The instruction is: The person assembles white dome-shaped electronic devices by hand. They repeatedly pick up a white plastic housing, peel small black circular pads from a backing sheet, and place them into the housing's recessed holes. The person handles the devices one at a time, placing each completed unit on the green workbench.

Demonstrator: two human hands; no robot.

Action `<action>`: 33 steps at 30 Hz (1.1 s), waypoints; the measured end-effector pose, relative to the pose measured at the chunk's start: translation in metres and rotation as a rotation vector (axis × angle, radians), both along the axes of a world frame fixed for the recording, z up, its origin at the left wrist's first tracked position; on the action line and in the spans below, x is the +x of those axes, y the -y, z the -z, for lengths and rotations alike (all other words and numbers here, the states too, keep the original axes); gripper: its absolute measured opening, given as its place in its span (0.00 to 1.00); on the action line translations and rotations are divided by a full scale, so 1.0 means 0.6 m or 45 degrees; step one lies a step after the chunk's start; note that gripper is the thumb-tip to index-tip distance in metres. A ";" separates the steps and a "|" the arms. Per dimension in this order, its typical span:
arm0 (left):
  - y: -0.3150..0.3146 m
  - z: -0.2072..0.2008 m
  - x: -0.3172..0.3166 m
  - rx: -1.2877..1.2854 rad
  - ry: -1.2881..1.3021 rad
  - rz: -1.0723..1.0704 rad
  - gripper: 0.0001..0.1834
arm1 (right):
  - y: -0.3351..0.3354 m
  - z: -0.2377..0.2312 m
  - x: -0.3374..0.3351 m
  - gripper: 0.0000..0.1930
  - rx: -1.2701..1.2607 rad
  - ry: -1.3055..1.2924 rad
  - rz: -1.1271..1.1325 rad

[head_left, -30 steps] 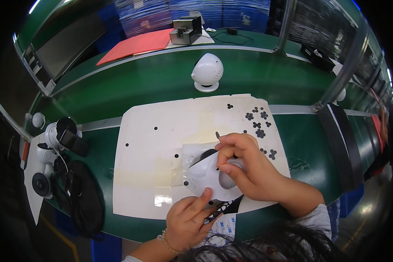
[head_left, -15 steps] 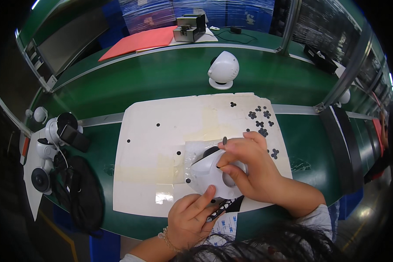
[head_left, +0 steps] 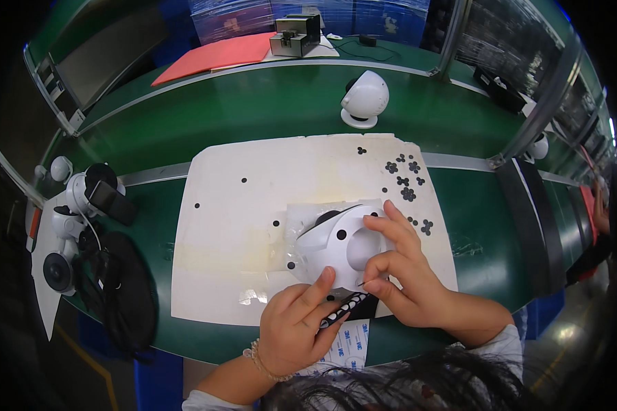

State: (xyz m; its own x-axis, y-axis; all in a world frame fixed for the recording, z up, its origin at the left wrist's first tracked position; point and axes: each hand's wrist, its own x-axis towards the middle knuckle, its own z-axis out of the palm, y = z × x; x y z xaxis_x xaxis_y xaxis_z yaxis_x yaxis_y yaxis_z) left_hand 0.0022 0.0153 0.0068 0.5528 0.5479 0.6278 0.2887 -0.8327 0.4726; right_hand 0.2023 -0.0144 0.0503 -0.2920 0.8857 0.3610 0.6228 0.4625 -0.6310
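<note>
A white rounded shell (head_left: pixel 322 259), with a large round opening and black dots (head_left: pixel 341 234) on it, lies tilted on bubble wrap (head_left: pixel 295 214) before me. My left hand (head_left: pixel 291 325) is closed on a black strip with a row of pale round holes (head_left: pixel 341 309), its index finger resting against the shell's lower edge. At the shell's lower right, the thumb and index finger of my right hand (head_left: pixel 415 291) pinch a small dark piece, seen nearly edge-on. Another right fingertip is beside a dark dot near the shell's top.
Black round pads (head_left: pixel 408 194), some clustered, lie on the white board (head_left: pixel 212 274). A white rounded device (head_left: pixel 365 96) stands behind it. Left are white devices with cables (head_left: pixel 82 195) and a black pouch (head_left: pixel 134 294); right, a long black block (head_left: pixel 531 226). A printed sheet (head_left: pixel 353 342) lies near me.
My right hand has moved from the shell's upper part to its lower right edge. A black dot that was standing edge-on by my fingers now shows flat on the shell. My left hand keeps the strip.
</note>
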 end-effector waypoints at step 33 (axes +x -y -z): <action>0.004 0.001 0.003 0.001 0.012 -0.046 0.09 | 0.002 0.007 -0.017 0.04 0.121 0.061 0.134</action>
